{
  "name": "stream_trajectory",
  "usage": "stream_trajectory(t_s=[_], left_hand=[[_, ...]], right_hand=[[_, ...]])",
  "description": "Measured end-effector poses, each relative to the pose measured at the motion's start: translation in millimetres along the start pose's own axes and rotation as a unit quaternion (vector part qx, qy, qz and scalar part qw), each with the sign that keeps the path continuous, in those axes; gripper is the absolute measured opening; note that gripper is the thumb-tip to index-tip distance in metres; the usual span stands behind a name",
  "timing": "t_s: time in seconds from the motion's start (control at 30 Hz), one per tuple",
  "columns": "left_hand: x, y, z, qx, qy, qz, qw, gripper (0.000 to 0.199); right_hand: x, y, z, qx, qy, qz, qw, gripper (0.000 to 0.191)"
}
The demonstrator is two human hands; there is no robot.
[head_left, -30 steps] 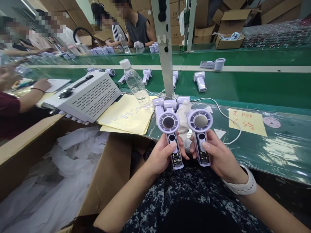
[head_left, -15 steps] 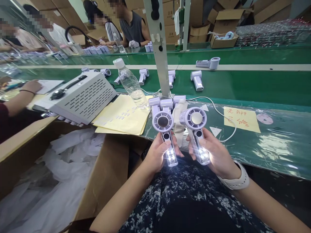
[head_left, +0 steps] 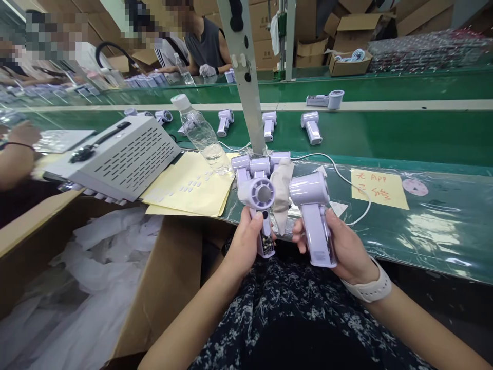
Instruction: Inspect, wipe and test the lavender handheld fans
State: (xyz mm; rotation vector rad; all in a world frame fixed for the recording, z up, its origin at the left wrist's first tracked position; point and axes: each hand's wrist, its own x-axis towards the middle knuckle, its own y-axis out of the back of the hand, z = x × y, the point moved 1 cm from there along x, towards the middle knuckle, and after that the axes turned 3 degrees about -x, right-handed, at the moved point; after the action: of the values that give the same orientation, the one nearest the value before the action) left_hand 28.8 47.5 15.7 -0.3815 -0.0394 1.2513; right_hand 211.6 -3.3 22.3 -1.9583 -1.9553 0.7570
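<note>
Lower ctr of frame: L hand (head_left: 245, 239) grasps L fan (head_left: 265, 222), thumb laid along the handle's front by the dark button, other fingers mostly hidden behind. R hand (head_left: 348, 249) grasps R fan (head_left: 316, 218) from the frame's right, palm at one edge of the handle, fingertips showing past the other. Both fans sit between the hands, apart from each other: L fan up & right of L hand, R fan left of R hand.

Key relation: handles run nearly parallel, heads up-frame, feet down & slightly right. Facing differs, tho: L fan shows its grille & bare circuit bd to camera; R fan is side-on, barrel crosswise, grille end twd frame right, plain back of handle to camera.

Next out, ctr: cloth (head_left: 282, 192) in the gap btwn the heads, up-frame; fan trio (head_left: 260, 165) bunched just beyond L fan, so L hand is nearer it. Can't tell if L fan's head touches it. Right of ctr: cable (head_left: 370, 203) crossing a note (head_left: 379, 190). Left of ctr: yellow paper (head_left: 185, 200) w/ small pale bits on it, bottle (head_left: 204, 136) above, metal box (head_left: 127, 156) to its left.

Farther, upper half: post (head_left: 246, 77), spaced fans (head_left: 311, 127) on the green belt (head_left: 404, 133). Upper left: co-workers at the far bench, incl. a gloved hand (head_left: 208, 70).
</note>
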Motion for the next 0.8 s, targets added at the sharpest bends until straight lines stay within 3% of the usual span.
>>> stream_trajectory(t_s=[0.17,0.3,0.4,0.53,0.67,0.8], left_hand=[[-23,-9.1,24,-0.037,0.022,-0.11,0.993,0.041],[-40,-17.0,44,-0.06,0.026,-0.15,0.987,0.047],[-40,-18.1,46,-0.08,0.026,-0.145,0.986,0.053],[-28,-17.2,35,-0.105,0.032,-0.115,0.987,0.058],[-18,-16.3,21,-0.146,0.098,-0.11,0.978,0.07],[-14,-14.6,18,-0.172,0.125,-0.089,0.973,0.051]], right_hand=[[-7,-4,-8,0.008,-0.007,0.039,0.999,0.038],[-17,-12,-17,0.009,0.005,0.003,1.0,0.032],[-19,-11,-19,-0.017,0.01,0.014,1.0,0.033],[-12,-7,-14,-0.007,-0.011,0.05,0.999,0.028],[-8,-8,-9,0.047,-0.069,0.052,0.995,0.028],[-9,-12,-10,0.073,-0.097,0.049,0.991,0.03]])
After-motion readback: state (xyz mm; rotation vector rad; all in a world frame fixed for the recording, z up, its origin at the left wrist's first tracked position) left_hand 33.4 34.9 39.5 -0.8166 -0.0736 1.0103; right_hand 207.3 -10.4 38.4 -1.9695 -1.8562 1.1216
